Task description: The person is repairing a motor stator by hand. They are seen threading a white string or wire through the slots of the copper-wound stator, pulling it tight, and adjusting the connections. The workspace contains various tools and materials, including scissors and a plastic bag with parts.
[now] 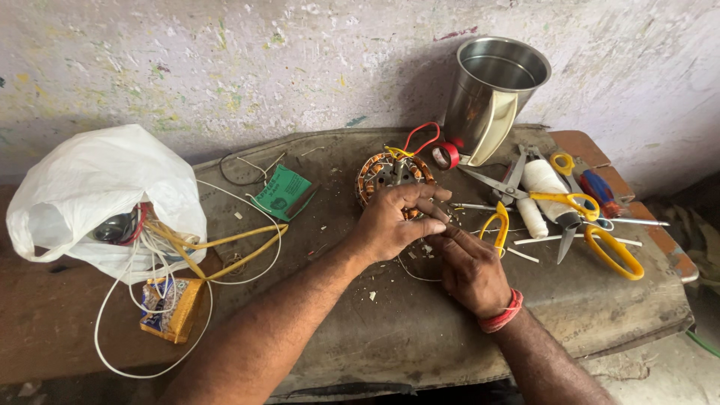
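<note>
- Motor stator with copper windings is set near the middle of the worn mat, partly hidden behind the left hand
- Yellow and red leads are seen rising from the stator's top edge toward the red tape roll
- Left hand is laid over the stator's front, fingers curled, thumb and fingertips pinched together; what is pinched is too small to tell
- Right hand is placed just beside the left, fingertips touching it at the pinch point, fingers pressed together; red thread band is worn at the wrist
- Thin white wire is looped on the mat just under both hands; small scraps are scattered around
- Steel jug with a cream handle stands upright behind the stator, against the wall, tape roll touching its base
- Right of the hands: yellow-handled scissors lying open, white thread spool beside them, a second yellow-handled tool nearer the mat edge, a screwdriver with red and blue handle further back
- Green paper packet is lying left of the stator
- White plastic bag is at far left, yellow and white wires spilling from it across a small printed packet
</note>
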